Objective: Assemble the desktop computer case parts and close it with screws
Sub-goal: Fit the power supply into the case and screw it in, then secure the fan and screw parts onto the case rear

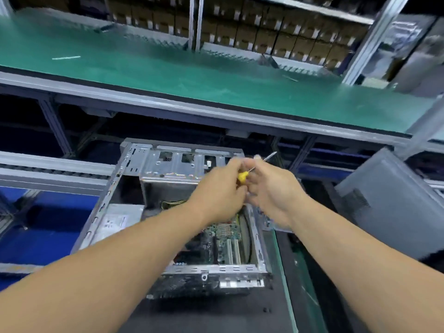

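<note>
Both hands (242,188) curled round yellow-handled screwdriver (243,177) above open case (134,179).

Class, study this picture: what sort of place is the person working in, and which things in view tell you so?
Most likely a computer assembly line in a factory or workshop. An open desktop case with its circuit board exposed sits at a work station, a long green conveyor belt runs behind it, and rows of stacked cardboard boxes fill the shelving beyond.
</note>
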